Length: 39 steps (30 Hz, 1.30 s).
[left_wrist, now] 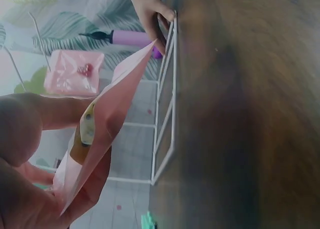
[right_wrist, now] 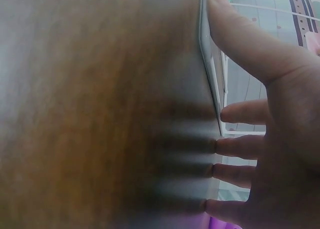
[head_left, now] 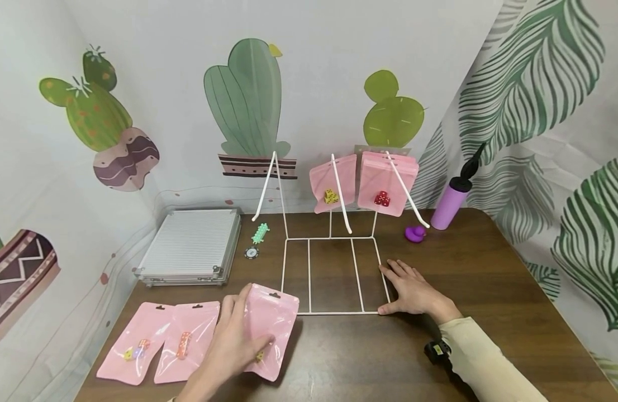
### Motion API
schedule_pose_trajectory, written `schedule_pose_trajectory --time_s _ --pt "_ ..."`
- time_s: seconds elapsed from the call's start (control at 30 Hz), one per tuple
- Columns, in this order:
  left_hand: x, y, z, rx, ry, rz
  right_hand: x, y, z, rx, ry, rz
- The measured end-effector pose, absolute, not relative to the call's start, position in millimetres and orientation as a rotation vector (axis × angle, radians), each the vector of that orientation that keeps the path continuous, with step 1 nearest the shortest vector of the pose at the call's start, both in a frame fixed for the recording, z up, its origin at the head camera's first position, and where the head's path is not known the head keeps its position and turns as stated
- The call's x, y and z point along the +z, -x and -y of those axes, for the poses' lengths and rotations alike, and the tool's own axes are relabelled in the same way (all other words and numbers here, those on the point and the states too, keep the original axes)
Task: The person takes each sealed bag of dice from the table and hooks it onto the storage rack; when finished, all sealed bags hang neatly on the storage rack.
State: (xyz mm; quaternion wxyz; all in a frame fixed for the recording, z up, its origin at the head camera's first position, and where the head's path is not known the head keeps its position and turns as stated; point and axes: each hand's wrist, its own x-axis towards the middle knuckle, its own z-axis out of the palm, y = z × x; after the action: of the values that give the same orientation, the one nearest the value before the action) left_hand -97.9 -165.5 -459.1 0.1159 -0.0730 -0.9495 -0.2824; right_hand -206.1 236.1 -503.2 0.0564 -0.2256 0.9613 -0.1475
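1. One pink pouch (head_left: 277, 315), yellow die inside, pinched in the left hand (head_left: 233, 335), thumb across its face. Location: at the near left corner of the white wire rack (head_left: 330, 238), raised off the table, tilted. Long axis: roughly away from the person, slotted end rackward.
2. One right hand (head_left: 412, 290), fingers spread wide, thumb touching the rack's near right corner; the left is the hand by the pouch.
3. Three prongs on the rack, tips toward the person: left prong (head_left: 263, 190), nearest the pouch, beyond and above it; middle prong (head_left: 340, 190) and right prong (head_left: 408, 190), bearing a yellow-dice pouch (head_left: 320, 177) and a red-dice pouch (head_left: 370, 178). Judged likeliest obstacle: the projecting tips.
4. Two flat pouches, left of the rack's near edge: mixed-dice pouch (head_left: 138, 329); orange-dice pouch (head_left: 197, 335).
5. Sundries left of the rack: silver case (head_left: 193, 243), green piece (head_left: 260, 233), round chip (head_left: 251, 253).
6. Sundries right of the rack: purple duck (head_left: 415, 234), purple pump (head_left: 448, 207).
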Motion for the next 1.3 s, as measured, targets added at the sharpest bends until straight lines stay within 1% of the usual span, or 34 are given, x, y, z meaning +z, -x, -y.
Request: schedule_pose_trajectory --time_s 0.27,0.7,1.03,1.3 --pt "-448 104 142 -0.954 0.301 2.702 -501 205 -236 -0.453 0.678 -2.903" --pt "-426 116 109 -1.064 0.531 2.524 -500 206 -235 -0.418 0.693 -2.910" --pt "-396 122 92 -1.115 0.752 2.347 -502 206 -237 -0.450 0.685 -2.925" --pt "-376 126 78 -1.137 0.836 2.226 -504 206 -236 -0.458 0.681 -2.916"
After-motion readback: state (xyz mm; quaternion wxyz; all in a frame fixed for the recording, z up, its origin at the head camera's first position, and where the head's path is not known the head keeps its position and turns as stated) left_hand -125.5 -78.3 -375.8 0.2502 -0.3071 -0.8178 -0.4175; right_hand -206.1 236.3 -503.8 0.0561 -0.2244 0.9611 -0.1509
